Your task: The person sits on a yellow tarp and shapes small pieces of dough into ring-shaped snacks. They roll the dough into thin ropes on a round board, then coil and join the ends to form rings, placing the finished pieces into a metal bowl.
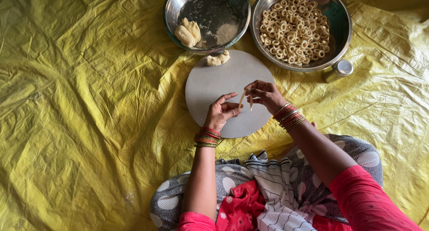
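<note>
A: where was the thin pale dough strip (242,98)?

B: over the round grey board (210,85), pinched between her right hand (264,94) fingertips, left hand (221,112) pinching its lower end.

Crinkled glossy yellow plastic sheet (89,101); smooth matt grey round board (210,85); two shiny steel bowls (172,9) (342,29); soft matt dough strip (241,98); glossy bangles (207,137); printed cloth (268,186).

Thin pale dough strip (242,98), bent, pinched aloft
</note>
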